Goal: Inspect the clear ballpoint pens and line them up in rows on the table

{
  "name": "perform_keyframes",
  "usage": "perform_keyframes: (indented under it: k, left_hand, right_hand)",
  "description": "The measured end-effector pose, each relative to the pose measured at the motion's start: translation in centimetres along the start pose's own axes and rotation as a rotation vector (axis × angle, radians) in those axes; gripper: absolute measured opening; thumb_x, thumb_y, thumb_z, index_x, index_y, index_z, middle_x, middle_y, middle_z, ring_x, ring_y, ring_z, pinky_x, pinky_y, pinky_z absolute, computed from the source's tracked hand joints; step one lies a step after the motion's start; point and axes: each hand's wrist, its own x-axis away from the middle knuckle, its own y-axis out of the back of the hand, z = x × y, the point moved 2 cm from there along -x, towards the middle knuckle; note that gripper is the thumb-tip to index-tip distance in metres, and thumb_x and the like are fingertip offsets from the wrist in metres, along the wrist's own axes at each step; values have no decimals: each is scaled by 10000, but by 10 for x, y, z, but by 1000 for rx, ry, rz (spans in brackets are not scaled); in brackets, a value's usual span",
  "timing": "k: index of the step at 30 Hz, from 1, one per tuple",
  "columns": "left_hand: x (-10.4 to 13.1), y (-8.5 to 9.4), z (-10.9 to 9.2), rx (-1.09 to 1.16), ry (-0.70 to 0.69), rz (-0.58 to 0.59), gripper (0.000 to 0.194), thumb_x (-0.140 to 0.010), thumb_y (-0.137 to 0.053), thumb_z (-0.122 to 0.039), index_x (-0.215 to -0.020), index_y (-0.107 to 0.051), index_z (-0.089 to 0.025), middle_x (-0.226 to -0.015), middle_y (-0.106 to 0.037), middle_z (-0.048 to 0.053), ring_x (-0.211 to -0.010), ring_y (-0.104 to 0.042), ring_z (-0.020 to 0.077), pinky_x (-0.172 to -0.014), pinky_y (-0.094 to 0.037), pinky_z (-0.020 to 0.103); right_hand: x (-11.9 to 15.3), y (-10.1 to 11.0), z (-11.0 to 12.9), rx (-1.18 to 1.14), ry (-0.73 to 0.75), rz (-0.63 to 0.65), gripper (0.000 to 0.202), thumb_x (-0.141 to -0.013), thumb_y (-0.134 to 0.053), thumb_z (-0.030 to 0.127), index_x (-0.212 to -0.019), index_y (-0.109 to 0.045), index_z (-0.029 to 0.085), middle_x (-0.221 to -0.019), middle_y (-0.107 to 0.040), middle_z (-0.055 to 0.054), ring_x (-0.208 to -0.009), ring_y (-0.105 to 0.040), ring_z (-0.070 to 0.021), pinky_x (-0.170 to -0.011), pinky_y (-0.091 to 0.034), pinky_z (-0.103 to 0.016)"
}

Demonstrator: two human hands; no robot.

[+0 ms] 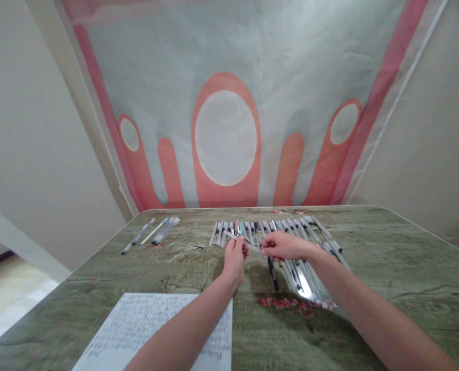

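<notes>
One slim translucent pen with a dark middle (255, 249), two bare hands on it

Pen was aloft above the table, slanting down to the right. Left hand (235, 252): fingers closed around its middle. Right hand (279, 244): thumb and fingertips pinched tight on its lower right end.

Beyond the hands lay one long row of clear-barrelled pens with dark parts (291, 224), well over ten, too crowded to count exactly. Near side, partly under the right forearm: a second batch of clear pens (291, 275), count unclear, with one black pen (273, 274) at its left edge. Far left: one white stick with a light-blue end (152, 233), between a thin clear pen group (138, 237), one or two, and one tight clear bundle (166, 231), count unclear.

One handwritten white paper sheet (148, 319), one wood-grain table (63, 314), one pink-and-grey printed backdrop (225, 197) with three pale ovals.
</notes>
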Motion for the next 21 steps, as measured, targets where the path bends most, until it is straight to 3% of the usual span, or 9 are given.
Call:
perform_keyframes:
  k: [3, 7, 13, 17, 21]
  left_hand:
    - [-2, 0, 1, -135, -7, 72, 258, -671, -548, -397, -643, -478, -150, -504, -457, -42, -442, -398, 54, -455, -303, 170]
    - [0, 0, 8, -408, 33, 186, 177, -674, -523, -318, -606, -493, -158, -452, -457, -39, -393, -385, 62, -418, -278, 175]
    - [6, 1, 12, -851, 50, 381, 145, -610, -498, -204, -477, -521, -151, -374, -459, -22, -376, -403, 84, -401, -259, 184]
    - [8, 1, 7, -1055, 44, 419, 165, -595, -476, -196, -449, -539, -152, -354, -457, -15, -373, -415, 102, -407, -273, 195]
    - [10, 0, 8, -1121, 15, 454, 186, -598, -485, -223, -433, -535, -154, -359, -467, -3, -367, -426, 113, -418, -290, 208]
  right_hand:
    - [4, 3, 0, -57, -15, 93, 218, -697, -523, 354, -671, -584, 146, -532, -582, 6, -419, -501, -87, -396, -379, -186]
    - [1, 11, -8, -69, -10, 16, 189, -727, -469, 261, -822, -594, 156, -659, -633, -23, -526, -565, -116, -434, -406, -197]
    - [-11, 0, -26, 235, -14, -23, 211, -668, -458, 142, -825, -598, 153, -608, -625, -16, -478, -549, -113, -443, -381, -198]
    - [-10, -7, -20, 405, 64, -64, 199, -632, -485, 124, -791, -600, 157, -569, -607, -2, -485, -528, -102, -467, -347, -186]
    - [-9, -9, -12, 526, 95, -112, 181, -594, -519, 125, -746, -609, 162, -622, -610, -13, -556, -526, -115, -490, -327, -187]
